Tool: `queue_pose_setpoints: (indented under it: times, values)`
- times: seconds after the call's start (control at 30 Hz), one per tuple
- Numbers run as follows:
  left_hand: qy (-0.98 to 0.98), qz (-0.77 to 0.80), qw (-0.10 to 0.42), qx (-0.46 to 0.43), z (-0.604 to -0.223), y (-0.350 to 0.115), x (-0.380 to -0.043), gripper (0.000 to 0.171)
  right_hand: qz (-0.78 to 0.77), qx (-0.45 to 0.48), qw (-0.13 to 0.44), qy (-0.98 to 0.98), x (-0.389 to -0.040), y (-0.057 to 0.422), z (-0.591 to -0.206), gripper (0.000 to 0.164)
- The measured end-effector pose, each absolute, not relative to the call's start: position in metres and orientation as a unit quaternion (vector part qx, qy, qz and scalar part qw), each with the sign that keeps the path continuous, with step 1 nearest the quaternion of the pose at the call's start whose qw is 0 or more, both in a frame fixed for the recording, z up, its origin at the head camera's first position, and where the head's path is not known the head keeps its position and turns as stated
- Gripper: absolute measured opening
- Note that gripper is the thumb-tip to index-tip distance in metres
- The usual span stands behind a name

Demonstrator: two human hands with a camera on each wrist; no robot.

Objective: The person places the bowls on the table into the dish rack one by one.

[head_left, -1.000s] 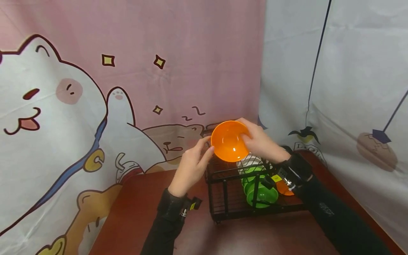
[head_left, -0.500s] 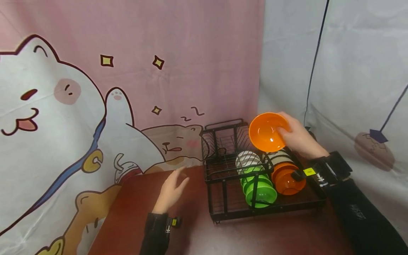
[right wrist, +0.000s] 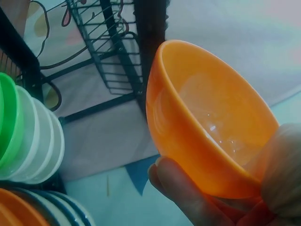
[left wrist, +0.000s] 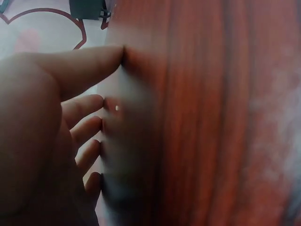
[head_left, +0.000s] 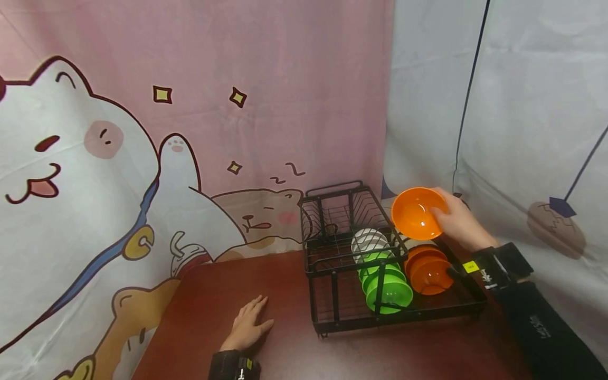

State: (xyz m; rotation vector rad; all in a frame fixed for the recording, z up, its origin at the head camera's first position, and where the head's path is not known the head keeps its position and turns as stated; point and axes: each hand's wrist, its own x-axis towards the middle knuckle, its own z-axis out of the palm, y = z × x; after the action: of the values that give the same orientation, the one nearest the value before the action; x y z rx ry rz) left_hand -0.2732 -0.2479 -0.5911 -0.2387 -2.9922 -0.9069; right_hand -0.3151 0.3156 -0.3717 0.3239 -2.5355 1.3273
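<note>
An orange bowl (head_left: 417, 214) is held by its right rim in my right hand (head_left: 459, 220), above the right side of a black dish rack (head_left: 353, 322). In the right wrist view the thumb lies inside the tilted bowl (right wrist: 188, 136) and the fingers are under its outside. My left hand (head_left: 246, 324) rests with its fingertips on the table, left of the rack; the left wrist view shows the fingers (left wrist: 84, 127) touching the wood. Orange bowls (head_left: 431, 274) stand in a row in the rack below the held one, with green bowls (head_left: 389, 293) beside them.
White bowls (head_left: 368, 243) stand behind the green ones, partly covered by the rack's wire upper basket (head_left: 328, 211). The reddish-brown table (head_left: 280, 295) runs back to a pink printed curtain (head_left: 309, 105). A grey-white curtain (head_left: 513, 132) hangs on the right.
My left hand has let go of the orange bowl and dropped down-left onto the table. The right hand has carried the bowl rightward, then lowered it slightly over the rack's right side.
</note>
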Motion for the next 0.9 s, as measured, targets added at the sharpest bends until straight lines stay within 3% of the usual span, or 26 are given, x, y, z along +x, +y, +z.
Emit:
queue_pose_setpoints:
  times: [0.13, 0.33, 0.77, 0.9]
  values:
    - [-0.951, -0.300, 0.009, -0.077, -0.599, -0.250, -0.277, 0.072, 0.451, 0.108, 0.138, -0.875, -0.313, 0.319, -0.375, 0.037]
    - [-0.949, -0.305, 0.011, -0.076, -0.602, -0.252, -0.278, 0.071, 0.362, 0.115, 0.205, -0.902, -0.301, 0.323, -0.388, 0.040]
    - [-0.948, -0.306, 0.027, -0.082, -0.600, -0.251, -0.271, 0.071, 0.228, 0.181, 0.339, -0.894, -0.255, 0.335, -0.464, 0.066]
    - [-0.950, -0.302, 0.023, -0.071, -0.605, -0.252, -0.275, 0.069, 0.176, 0.228, 0.355, -0.890, -0.251, 0.342, -0.482, 0.078]
